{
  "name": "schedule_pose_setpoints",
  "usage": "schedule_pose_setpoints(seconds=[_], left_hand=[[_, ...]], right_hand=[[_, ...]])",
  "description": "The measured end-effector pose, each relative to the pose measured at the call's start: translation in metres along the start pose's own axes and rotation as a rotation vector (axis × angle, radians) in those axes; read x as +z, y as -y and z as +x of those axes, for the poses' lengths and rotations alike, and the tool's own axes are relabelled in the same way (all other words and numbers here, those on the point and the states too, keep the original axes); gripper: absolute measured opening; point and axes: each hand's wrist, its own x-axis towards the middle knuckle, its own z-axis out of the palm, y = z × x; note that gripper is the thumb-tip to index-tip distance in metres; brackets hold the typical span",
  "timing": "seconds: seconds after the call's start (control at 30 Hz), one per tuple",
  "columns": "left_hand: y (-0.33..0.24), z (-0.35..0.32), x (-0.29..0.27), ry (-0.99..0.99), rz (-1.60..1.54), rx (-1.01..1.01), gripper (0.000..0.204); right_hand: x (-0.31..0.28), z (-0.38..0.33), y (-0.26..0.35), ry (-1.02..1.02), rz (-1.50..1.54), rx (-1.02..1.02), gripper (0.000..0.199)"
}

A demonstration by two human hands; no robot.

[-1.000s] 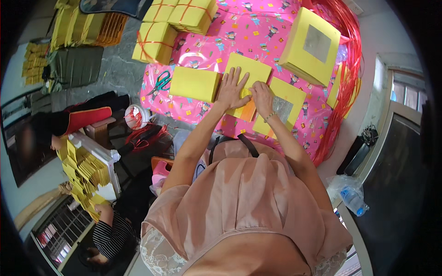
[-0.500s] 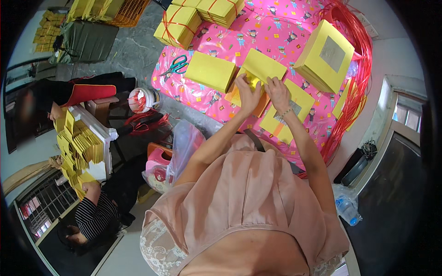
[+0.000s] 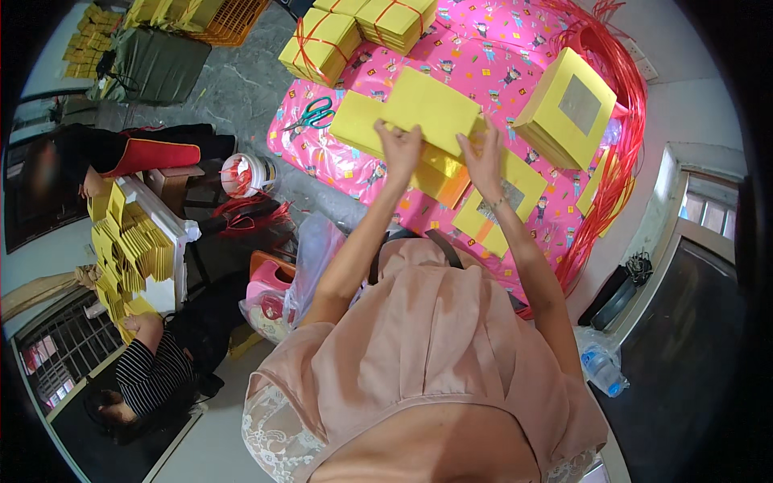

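A flat yellow folded paper (image 3: 432,109) is raised over the table between my two hands. My left hand (image 3: 400,153) is closed on its near left edge, fingertips along the paper. At its near right corner my right hand (image 3: 483,165) pinches the paper with the thumb, other fingers raised. Below lies a pile of gold and orange paper (image 3: 441,181), partly covered by the hands. To the left, a yellow paper stack (image 3: 350,127) lies partly under the held piece. Right of my right hand is a yellow paper with a silver square (image 3: 523,189).
Teal-handled scissors (image 3: 316,115) lie on the pink patterned tablecloth (image 3: 475,48). Yellow bundles tied with red string (image 3: 322,48) stand at the back; a taller yellow stack (image 3: 564,109) and hanging red strands (image 3: 632,153) are right. Co-workers sit left by a paper-loaded table (image 3: 181,266).
The folded yellow paper has moved left and away from me, with both hands on it. More of the gold and orange pile now shows. My right fingers have spread.
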Motion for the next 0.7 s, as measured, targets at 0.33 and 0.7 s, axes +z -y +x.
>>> schedule_pose_setpoints(seconds=[0.33,0.7], left_hand=[[0.005,0.032,-0.112,-0.130,-0.029,-0.017,0.076],[0.042,0.037,-0.130,-0.142,0.219,0.024,0.086]], right_hand=[[0.106,-0.002,0.037,0.546,0.562,0.501,0.038],[0.125,-0.022,0.022,0.573,0.288,0.454,0.037]])
